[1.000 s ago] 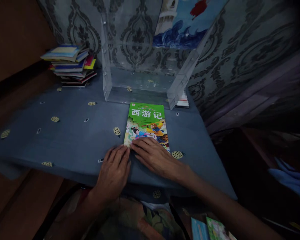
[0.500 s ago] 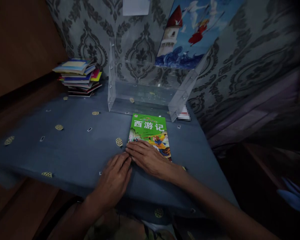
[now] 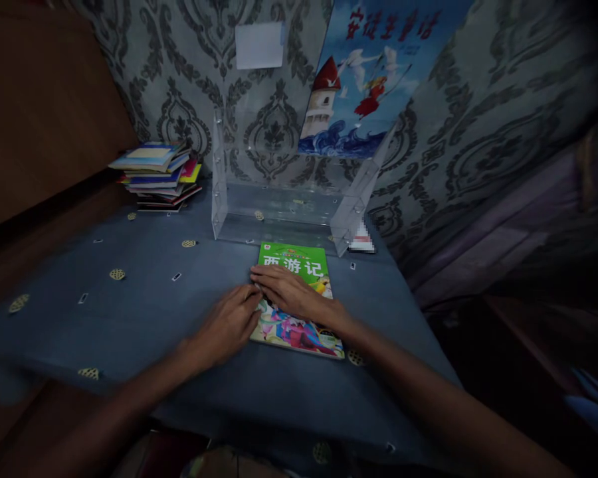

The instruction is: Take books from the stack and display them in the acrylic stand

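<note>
A green children's book [image 3: 299, 335] lies closed on the cloth-covered table, with white Chinese characters and colourful cartoon figures on its cover. My right hand [image 3: 290, 291] rests flat across the cover's middle, fingers extended toward the left edge and covering part of the picture. At that left edge is my left hand [image 3: 235, 315], its fingers loosely bent and their tips meeting those of my right hand. It does not visibly grip the book. Just beyond the book stands a clear acrylic rack [image 3: 279, 229], its front edge close to the book's top.
A stack of books [image 3: 154, 176] stands at the back left. A blue picture book [image 3: 353, 99] leans upright at the rack's upper right. Beside the rack's right foot sits a small white triangular object [image 3: 363, 238], blurred out. The patterned wall [image 3: 184, 126] closes off the back.
Both hands have slid up along the book toward its top, uncovering the lower cover. The book stays in place on the table. My view has tilted slightly upward.
</note>
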{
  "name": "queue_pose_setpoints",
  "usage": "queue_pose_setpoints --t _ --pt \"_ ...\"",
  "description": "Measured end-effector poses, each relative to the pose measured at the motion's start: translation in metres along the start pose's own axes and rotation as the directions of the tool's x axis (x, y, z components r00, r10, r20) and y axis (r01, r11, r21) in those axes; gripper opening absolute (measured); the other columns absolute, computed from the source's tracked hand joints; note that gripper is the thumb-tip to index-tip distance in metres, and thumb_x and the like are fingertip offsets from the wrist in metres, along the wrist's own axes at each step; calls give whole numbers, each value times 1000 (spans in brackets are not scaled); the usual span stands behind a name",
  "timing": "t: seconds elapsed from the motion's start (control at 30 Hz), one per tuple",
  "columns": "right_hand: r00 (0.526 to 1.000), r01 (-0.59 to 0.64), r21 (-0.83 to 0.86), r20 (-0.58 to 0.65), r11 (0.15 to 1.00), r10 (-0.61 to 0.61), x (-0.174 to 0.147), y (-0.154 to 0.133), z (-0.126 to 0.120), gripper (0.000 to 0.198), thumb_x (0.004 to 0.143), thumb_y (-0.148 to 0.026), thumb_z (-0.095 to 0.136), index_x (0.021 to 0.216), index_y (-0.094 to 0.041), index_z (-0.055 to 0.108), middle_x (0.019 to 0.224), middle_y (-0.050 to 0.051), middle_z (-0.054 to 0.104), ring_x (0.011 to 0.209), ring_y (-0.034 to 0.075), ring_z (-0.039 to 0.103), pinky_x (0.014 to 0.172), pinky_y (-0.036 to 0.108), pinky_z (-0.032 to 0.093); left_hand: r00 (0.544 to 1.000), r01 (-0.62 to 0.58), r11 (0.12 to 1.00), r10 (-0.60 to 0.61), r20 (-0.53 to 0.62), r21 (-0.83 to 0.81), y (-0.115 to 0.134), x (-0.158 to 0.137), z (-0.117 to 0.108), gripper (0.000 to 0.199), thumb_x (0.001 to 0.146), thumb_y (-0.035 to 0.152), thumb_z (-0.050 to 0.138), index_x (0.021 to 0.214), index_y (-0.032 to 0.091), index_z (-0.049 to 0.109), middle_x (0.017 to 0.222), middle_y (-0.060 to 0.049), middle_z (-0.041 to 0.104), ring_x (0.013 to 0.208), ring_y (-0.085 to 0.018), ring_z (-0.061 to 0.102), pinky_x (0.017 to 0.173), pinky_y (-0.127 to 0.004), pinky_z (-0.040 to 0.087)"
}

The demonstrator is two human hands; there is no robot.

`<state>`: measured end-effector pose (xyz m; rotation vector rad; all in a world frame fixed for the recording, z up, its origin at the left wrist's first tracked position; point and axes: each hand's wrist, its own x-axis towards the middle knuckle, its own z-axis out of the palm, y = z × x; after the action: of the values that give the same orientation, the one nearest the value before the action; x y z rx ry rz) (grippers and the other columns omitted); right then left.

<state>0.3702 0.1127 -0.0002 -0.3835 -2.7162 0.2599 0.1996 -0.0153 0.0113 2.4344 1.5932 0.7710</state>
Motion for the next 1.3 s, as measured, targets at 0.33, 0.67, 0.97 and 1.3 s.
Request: queue_pose_setpoints --t 0.33,0.67,0.97,1.3 --pt "990 -133 96 -26 986 136 34 72 12 39 97 -14 45 132 -17 63 140 14 62 132 24 57 111 46 47 1000 -15 1000 15 -4 24 -62 80 23 25 94 15 47 113 13 62 120 -14 60 114 -25 59 104 -43 49" --pt "974 -183 118 -114 976 197 -10 84 -5 36 99 -23 47 131 -22 65 136 11 65 128 25 59 109 51 48 996 -32 992 42 -82 119 -73 93 35 28 97 17 46 119 16 64 117 -11 62 108 -23 63 98 -39 53" --pt "903 -341 131 -229 931 363 -77 93 -19 39 100 -28 44 132 -23 65 140 11 63 132 27 58 113 55 45 991 -38 998 45 -126 55 -84 91 45 32 98 20 43 123 15 63 130 -12 63 119 -24 62 108 -42 49" --pt "820 -357 394 -303 847 486 -88 104 -14 37 96 -31 50 128 -27 68 140 7 64 130 25 60 114 51 44 1000 -18 986 22 -20 169 -82 102 37 36 97 24 46 127 15 64 132 -14 63 122 -27 59 106 -46 48"
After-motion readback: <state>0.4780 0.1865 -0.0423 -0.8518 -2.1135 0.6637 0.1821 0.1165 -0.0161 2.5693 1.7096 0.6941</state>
